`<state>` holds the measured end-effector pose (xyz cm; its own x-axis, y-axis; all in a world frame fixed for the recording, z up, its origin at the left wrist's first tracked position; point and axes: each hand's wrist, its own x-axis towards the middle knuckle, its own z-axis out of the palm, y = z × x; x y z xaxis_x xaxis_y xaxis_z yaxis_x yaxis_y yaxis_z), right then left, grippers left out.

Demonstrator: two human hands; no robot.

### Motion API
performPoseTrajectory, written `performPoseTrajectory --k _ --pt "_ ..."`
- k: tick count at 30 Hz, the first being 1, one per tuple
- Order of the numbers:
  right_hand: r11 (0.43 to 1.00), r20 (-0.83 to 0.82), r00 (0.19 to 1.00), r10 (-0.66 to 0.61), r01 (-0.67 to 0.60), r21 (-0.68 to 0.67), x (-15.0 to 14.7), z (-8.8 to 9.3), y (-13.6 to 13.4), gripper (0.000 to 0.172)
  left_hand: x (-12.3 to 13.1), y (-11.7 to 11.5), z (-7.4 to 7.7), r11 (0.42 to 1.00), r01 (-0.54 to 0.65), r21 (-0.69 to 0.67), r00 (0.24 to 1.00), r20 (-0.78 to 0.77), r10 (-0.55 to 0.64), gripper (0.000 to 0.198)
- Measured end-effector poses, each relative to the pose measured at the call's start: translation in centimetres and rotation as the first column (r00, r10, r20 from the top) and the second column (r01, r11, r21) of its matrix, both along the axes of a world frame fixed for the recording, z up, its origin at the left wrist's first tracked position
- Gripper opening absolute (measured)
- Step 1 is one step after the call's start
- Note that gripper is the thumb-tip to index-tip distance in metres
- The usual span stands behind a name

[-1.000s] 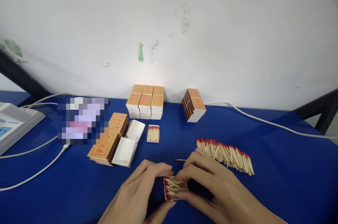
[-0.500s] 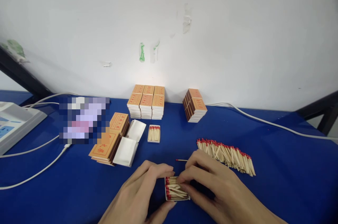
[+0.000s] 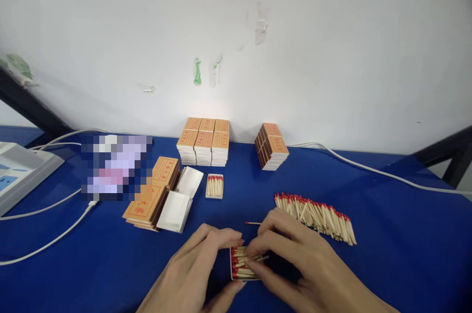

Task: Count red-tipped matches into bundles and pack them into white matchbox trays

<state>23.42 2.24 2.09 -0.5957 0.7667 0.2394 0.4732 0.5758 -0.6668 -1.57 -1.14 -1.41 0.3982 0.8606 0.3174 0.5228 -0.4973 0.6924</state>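
Observation:
An inner matchbox tray [image 3: 248, 280] full of red-headed matches [image 3: 240, 272] lies at the near middle of the table. My left hand [image 3: 197, 266] steadies this tray, fingers at its far edge and thumb at its near edge. Over its right part, my right hand [image 3: 300, 259] is closed in a pinch on a match lying among the others; its fingertips hide some of the sticks. A loose match [image 3: 252, 223] lies just beyond the right hand, and a heap of matches [image 3: 317, 217] spreads behind it to the right.
A filled tray [image 3: 214, 186] sits further back. Left of it are white empty trays [image 3: 174, 211] and flat orange matchbox sleeves [image 3: 145, 203]. Stacked matchboxes [image 3: 204, 141] and a smaller stack [image 3: 272, 147] stand by the wall. Cables [image 3: 55, 241] and a white device [image 3: 27, 170] are at left.
My right fingertips have shifted slightly left and down over the tray, and a stick now juts out to the right between them. The left hand holds the same place.

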Motion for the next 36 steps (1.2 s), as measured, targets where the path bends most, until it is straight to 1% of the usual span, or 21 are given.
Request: performPoseTrajectory --k 3,5,7,10,11,13,16,20,23,25,28,31,33,36 --pt "0.989 0.008 0.994 -0.111 0.110 0.098 0.3 -0.3 0.2 0.014 0.0 0.0 0.2 1.000 -0.001 -0.003 1.000 0.003 0.001 0.060" --pt "0.965 0.056 0.978 -0.202 0.188 0.184 0.6 -0.7 0.5 0.016 0.0 0.0 0.3 1.000 -0.007 -0.015 1.000 0.001 0.007 0.060" --pt "0.944 0.129 0.956 -0.263 0.227 0.240 0.9 -1.1 0.8 0.017 0.0 0.1 0.5 1.000 -0.017 -0.018 1.000 -0.001 0.017 0.060" --pt "0.937 0.212 0.935 -0.283 0.223 0.269 1.2 -1.5 1.2 0.013 0.0 0.2 0.5 1.000 -0.014 -0.001 1.000 0.004 0.014 0.059" --pt "0.936 0.227 0.933 -0.278 0.211 0.281 1.2 -1.5 1.3 0.015 0.0 0.2 0.5 1.000 -0.011 0.003 1.000 0.005 0.011 0.059" --pt "0.933 0.245 0.935 -0.254 0.171 0.316 1.3 -1.4 1.4 0.019 -0.1 0.1 0.2 1.000 -0.001 -0.009 1.000 0.001 0.001 0.060" --pt "0.927 0.227 0.953 -0.201 0.110 0.358 1.2 -0.7 1.4 0.021 -0.2 0.0 -0.5 0.999 -0.003 -0.032 1.000 0.008 0.003 0.061" --pt "0.947 0.139 0.983 -0.123 0.074 0.313 0.6 0.1 0.8 0.019 -0.2 -0.2 -1.0 0.999 -0.050 -0.018 0.998 0.044 0.051 0.070" --pt "0.950 0.141 0.988 -0.067 0.020 0.311 -0.1 0.3 0.2 0.020 -0.2 -0.2 -0.7 0.998 -0.056 -0.020 0.998 0.015 0.057 0.072" --pt "0.958 0.147 0.988 -0.046 0.002 0.286 -0.2 0.2 -0.1 0.019 -0.2 -0.2 -0.4 0.998 -0.054 -0.020 0.999 0.002 0.054 0.072" --pt "0.981 0.119 0.991 -0.055 0.032 0.194 0.2 0.3 0.0 0.013 -0.2 -0.2 -0.4 0.998 -0.048 -0.029 0.999 0.004 0.048 0.070" --pt "0.991 0.111 0.989 -0.097 0.086 0.101 1.0 0.8 0.4 0.011 -0.2 -0.2 -0.9 0.999 -0.042 -0.026 0.999 -0.001 0.042 0.069" --pt "0.997 0.127 0.989 -0.078 0.077 0.017 1.4 1.1 0.7 0.012 -0.2 -0.2 -1.1 0.999 -0.047 -0.019 0.999 0.009 0.047 0.068" --pt "0.990 0.132 0.991 -0.013 0.031 -0.135 1.3 1.1 0.8 0.017 -0.1 -0.1 -0.8 0.999 -0.045 -0.027 0.999 0.017 0.046 0.066"
